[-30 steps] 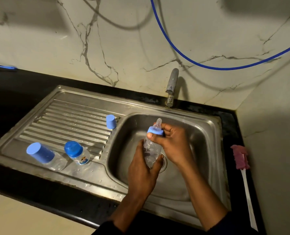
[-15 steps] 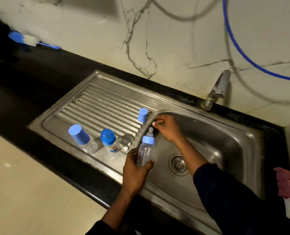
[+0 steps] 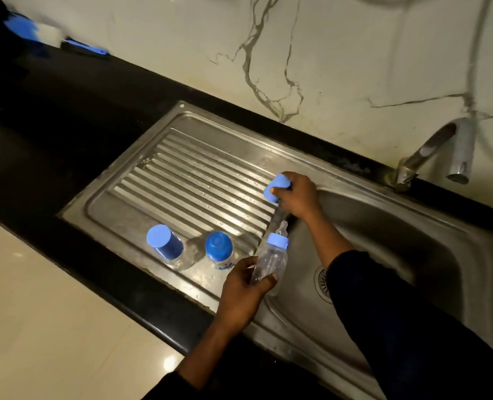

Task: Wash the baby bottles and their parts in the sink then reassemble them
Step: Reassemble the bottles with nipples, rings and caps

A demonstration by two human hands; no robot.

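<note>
Over the sink | left hand grips bottle | right hand grips cap

A home kitchen: steel sink with ribbed drainboard, tap, black counter, marble-look wall.

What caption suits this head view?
Left hand holds bottle; right hand grasps blue cap at the sink.

left hand grips clear bottle | right hand grips blue cap at drainboard edge
</note>
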